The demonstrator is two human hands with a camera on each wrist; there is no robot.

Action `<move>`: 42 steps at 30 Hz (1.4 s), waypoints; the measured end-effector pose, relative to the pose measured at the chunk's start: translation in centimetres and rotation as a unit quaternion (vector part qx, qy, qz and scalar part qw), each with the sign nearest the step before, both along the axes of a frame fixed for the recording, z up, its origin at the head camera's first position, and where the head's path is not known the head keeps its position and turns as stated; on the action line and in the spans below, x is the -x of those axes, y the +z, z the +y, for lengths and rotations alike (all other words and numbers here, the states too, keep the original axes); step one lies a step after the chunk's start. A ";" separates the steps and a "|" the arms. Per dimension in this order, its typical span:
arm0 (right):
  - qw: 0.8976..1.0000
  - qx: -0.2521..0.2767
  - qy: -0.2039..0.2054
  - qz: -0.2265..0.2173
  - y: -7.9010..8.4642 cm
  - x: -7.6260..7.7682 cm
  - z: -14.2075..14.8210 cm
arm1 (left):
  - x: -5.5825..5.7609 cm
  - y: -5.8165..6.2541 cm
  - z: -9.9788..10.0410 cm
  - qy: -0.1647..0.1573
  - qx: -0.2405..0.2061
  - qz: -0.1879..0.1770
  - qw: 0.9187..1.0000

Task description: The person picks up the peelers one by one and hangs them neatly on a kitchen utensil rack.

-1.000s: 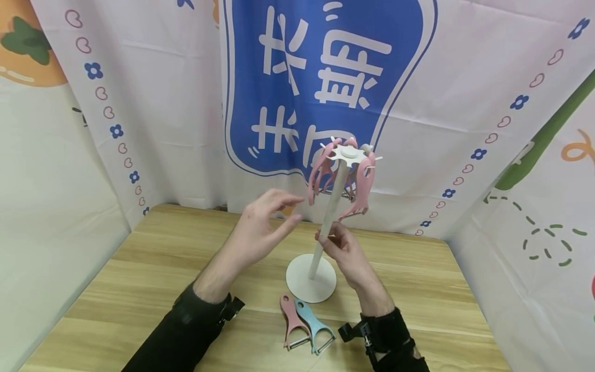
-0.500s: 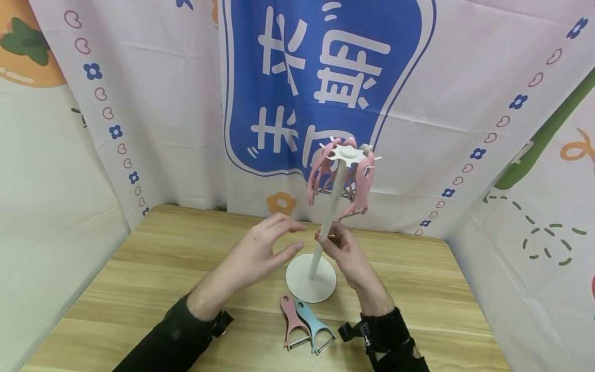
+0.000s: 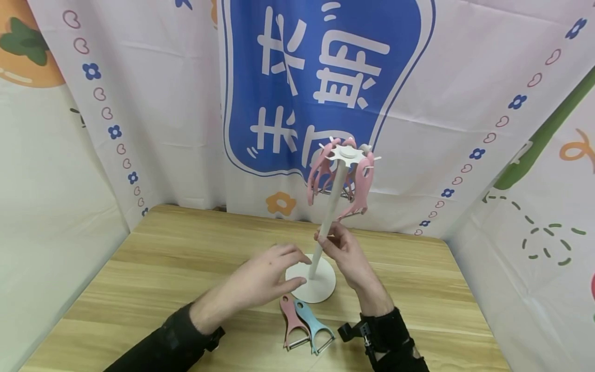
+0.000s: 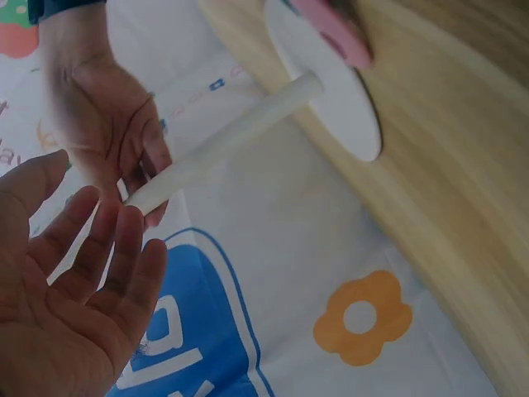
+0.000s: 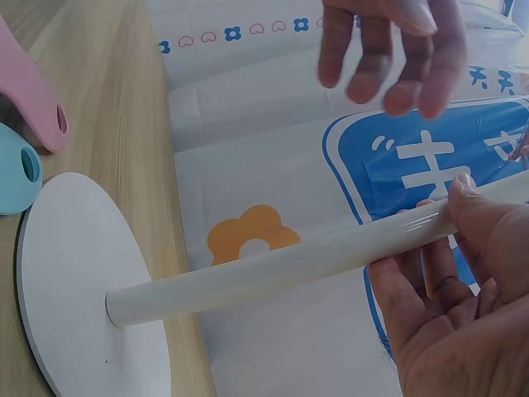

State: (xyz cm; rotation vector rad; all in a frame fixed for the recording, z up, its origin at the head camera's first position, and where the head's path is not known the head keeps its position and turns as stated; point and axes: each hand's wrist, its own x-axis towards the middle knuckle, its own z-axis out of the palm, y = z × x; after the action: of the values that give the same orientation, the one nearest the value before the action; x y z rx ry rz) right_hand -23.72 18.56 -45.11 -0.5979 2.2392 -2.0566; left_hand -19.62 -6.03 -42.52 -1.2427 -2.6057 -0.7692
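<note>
A white display stand (image 3: pixel 328 217) with a round base rises from the table, and several pink peelers (image 3: pixel 364 181) hang from the hooks at its top. Between thumb and fingers my right hand (image 3: pixel 346 256) pinches the stand's pole, also plain in the right wrist view. My left hand (image 3: pixel 267 276) hovers left of the pole, over the base's edge, fingers loosely spread and holding nothing. In front of the base lie a pink peeler (image 3: pixel 293 320) and a light blue peeler (image 3: pixel 313 324) side by side, handles toward the stand. The left wrist view shows my left palm (image 4: pixel 78 310) with nothing in it.
The wooden table (image 3: pixel 186 268) is bounded by a printed cloth backdrop (image 3: pixel 186 103) behind and at both sides. The stand's white round base (image 3: pixel 325 289) sits close behind the two lying peelers.
My left hand has come down from beside the upper pole to the level of the base, near the lying peelers. My right hand keeps its place on the pole.
</note>
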 end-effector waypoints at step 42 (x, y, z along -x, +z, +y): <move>1.000 -0.003 -0.006 -0.002 0.0 0.1 0.0 | -2.0 -6.5 0.6 -0.118 0.158 0.057 0.979</move>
State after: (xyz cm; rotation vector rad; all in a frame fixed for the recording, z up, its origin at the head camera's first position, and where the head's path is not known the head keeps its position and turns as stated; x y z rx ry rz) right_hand -23.81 18.53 -45.10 -0.5806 2.2509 -2.0553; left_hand -17.64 -5.39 -49.01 -1.6524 -2.5846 -0.3069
